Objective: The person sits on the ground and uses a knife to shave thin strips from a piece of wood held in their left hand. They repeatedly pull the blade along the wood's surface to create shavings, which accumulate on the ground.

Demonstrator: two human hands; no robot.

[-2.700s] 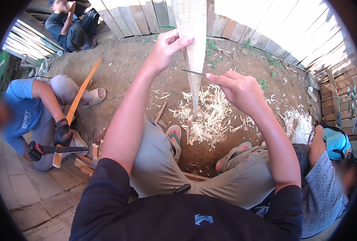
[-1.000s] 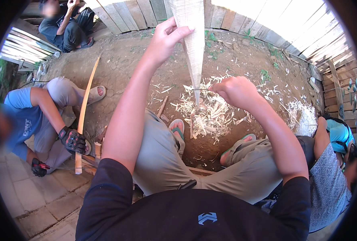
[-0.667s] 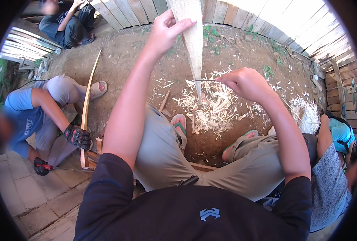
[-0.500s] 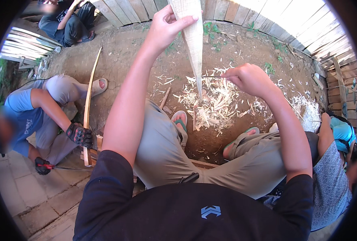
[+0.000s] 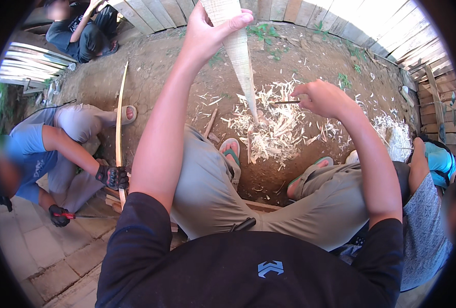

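Pale wood board point(image 5: 241, 59) slants tip-down over the shavings point(image 5: 279, 136), held at its visible upper part by the left hand point(image 5: 205, 38).
Right hand point(image 5: 324, 97) grips a thin dark blade point(image 5: 286, 102), near the board's right edge, not touching. Risk: loose left hold could let the board twist; an overlong stroke could skid the blade toward a sandalled foot point(image 5: 231, 148).

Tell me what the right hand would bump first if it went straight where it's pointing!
Probably the tapered wooden board, near its narrow end. The thin dark blade in the right hand would get there first. Depth is unclear, so it might miss.
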